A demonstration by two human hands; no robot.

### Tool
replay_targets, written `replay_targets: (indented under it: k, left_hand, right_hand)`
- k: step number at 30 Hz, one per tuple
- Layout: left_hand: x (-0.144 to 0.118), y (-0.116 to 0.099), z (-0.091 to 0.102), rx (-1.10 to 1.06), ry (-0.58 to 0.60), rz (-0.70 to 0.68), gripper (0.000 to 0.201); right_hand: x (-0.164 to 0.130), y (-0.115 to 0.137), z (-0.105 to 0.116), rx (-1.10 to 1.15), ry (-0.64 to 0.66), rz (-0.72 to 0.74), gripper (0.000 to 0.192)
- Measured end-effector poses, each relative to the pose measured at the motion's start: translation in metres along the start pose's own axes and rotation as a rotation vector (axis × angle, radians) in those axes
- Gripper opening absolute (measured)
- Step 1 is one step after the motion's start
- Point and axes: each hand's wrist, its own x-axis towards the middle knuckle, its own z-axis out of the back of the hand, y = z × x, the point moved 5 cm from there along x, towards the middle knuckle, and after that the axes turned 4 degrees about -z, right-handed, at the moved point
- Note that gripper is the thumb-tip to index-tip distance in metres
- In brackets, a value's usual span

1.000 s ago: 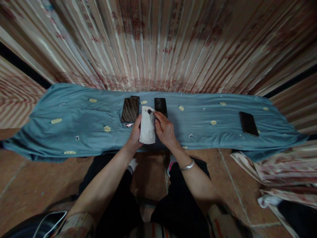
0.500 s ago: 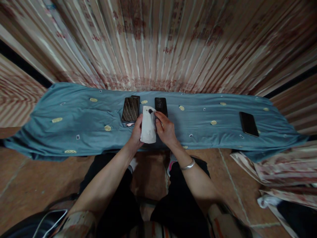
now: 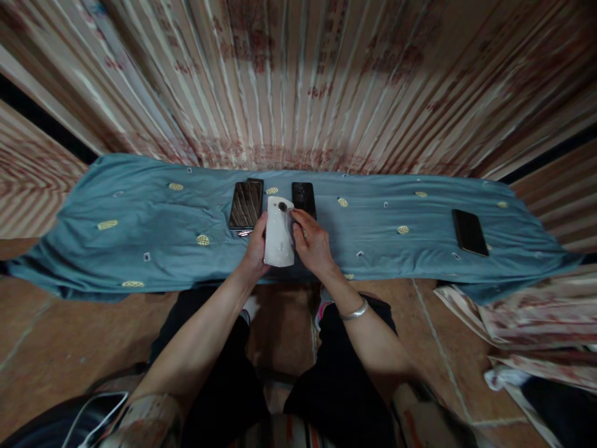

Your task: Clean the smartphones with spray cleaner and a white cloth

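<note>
My left hand (image 3: 256, 246) is wrapped round the left side of a white smartphone (image 3: 278, 241), held up with its back and dark round camera facing me. The thumb and fingers of my right hand (image 3: 312, 241) are pinched at the phone's upper right edge, below the camera. The white back looks curved or bent along that edge; whether the cover has come loose I cannot tell. Just beyond the phone, a black phone with a cracked-looking screen (image 3: 304, 196) lies on the cloth, partly hidden by my right hand.
A blue patterned cloth (image 3: 153, 233) covers the bench before me. Left of my hands lies a glossy dark phone (image 3: 246, 205), overlapping other devices beneath it. Far right is another black phone (image 3: 469, 232). A striped curtain (image 3: 298, 93) hangs behind; a white cable (image 3: 100, 410) lies at lower left.
Both hands keep their grip on the white phone. The phone is slightly higher in view and tilted a little; its right edge has shifted slightly under my right fingers.
</note>
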Motion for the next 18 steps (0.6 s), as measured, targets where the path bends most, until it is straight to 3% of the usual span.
replay_targets:
  k: [9,18]
  left_hand:
    - [0.0046,-0.0045,0.0021,-0.006,0.015,0.005,0.039]
    - [0.0033,0.0008,0.0033,0.011,0.004,0.016,0.029]
  right_hand:
    - [-0.0051,0.0084,-0.004,0.002,0.032,0.027,0.036]
    - [-0.0028,0.0014,-0.0014,-0.013,0.018,0.004,0.038]
